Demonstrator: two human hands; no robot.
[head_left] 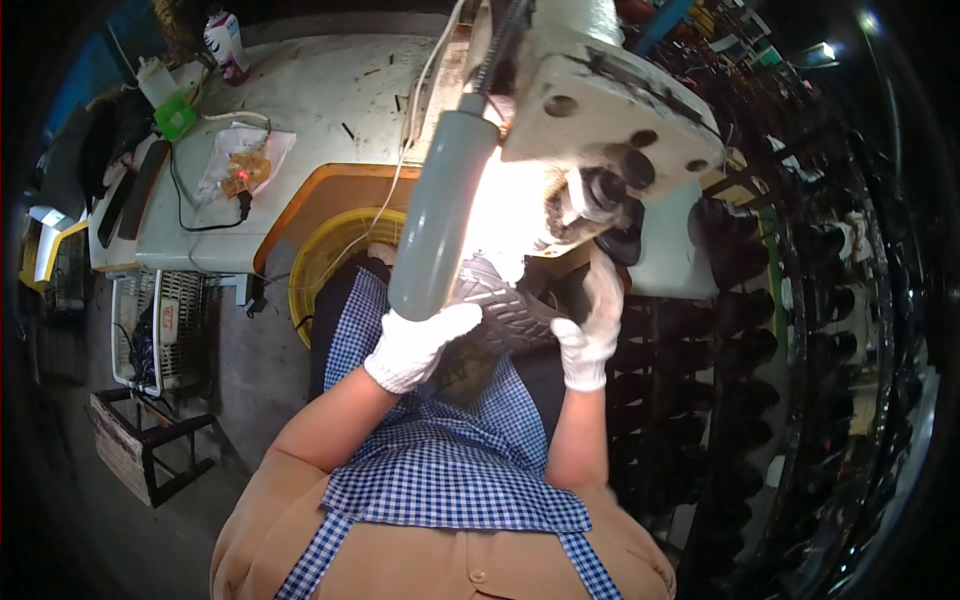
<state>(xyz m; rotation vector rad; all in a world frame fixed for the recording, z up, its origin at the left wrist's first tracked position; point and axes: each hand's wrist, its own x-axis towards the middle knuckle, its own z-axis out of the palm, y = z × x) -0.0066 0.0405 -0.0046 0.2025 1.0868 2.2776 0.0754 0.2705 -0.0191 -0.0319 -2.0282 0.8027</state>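
Observation:
A dark shoe (508, 312) with a ridged tread turned up toward me is held between my two white-gloved hands, under the head of a white machine (608, 118). My left hand (424, 346) grips the shoe's left end, its fingers partly behind the grey lamp. On the other side my right hand (590, 325) has its thumb against the shoe's right end and its fingers reaching up along the far side. The grey tube-shaped lamp (441, 215) throws a strong glare over the shoe's far end and hides where it meets the machine.
A yellow basket (308, 262) stands beyond my left knee. The pale worktable (330, 110) carries a bottle (226, 48), a green-based container (174, 115) and a cable. On the floor at left are a white crate (138, 330) and a stool (125, 440). Racks of dark shoes (735, 350) line the right.

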